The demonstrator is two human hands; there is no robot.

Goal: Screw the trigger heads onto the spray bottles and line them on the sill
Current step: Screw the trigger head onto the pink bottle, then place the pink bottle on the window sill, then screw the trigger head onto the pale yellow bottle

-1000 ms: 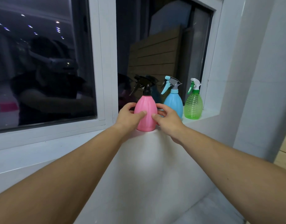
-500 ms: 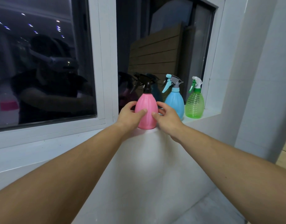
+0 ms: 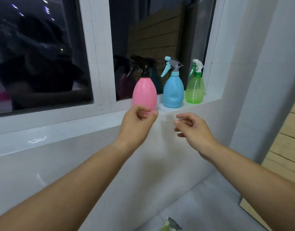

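Note:
Three spray bottles stand upright in a row on the white sill, each with a trigger head on. The pink bottle has a black head, the blue bottle a grey and light-blue head, the green clear bottle a white and green head. My left hand hovers just in front of the pink bottle's base, fingers loosely curled, holding nothing. My right hand floats to the right, below the sill edge, fingers apart and empty.
Dark window glass and a white frame post rise behind the sill. A white wall closes the sill on the right. Wooden planks lean at the far right. A yellow-green bottle with a grey head lies on the floor at the bottom edge.
Both hands have let go of the pink bottle and pulled back toward me and downward. The pink bottle now stands alone on the sill.

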